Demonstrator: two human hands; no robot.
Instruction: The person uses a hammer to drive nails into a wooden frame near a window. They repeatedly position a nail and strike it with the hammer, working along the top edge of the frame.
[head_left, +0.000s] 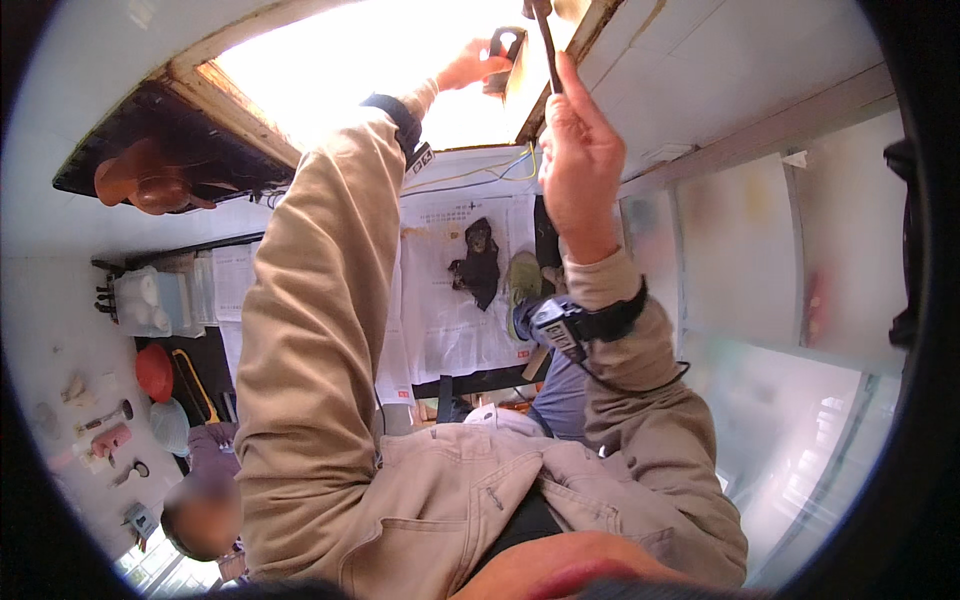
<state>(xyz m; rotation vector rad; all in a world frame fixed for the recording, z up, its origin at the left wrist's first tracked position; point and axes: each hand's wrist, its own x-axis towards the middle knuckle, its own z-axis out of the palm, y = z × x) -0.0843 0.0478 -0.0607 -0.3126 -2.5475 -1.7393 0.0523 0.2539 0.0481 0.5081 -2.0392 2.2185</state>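
Both my arms reach up to a bright opening edged by a worn wooden frame [530, 120]. My left hand [468, 68] is closed on a small dark piece [497, 75] against the frame's right inner side; its exact kind is unclear, with a bright gap showing through it. Just right of it, my right hand [582, 160] grips the handle of a hammer [547, 45], index finger stretched along the handle. The hammer's head is partly cut off by the top of the view. Whether it touches the frame cannot be made out.
A dark panel [100, 165] bearing a brown rounded object [150, 180] hangs at the left. Thin wires [490, 180] run below the frame. Below lie white sheets [425, 300] with a dark cloth [480, 265], beside a green shoe [523, 280]. A person [205, 500] is at lower left; frosted panels [740, 250] stand right.
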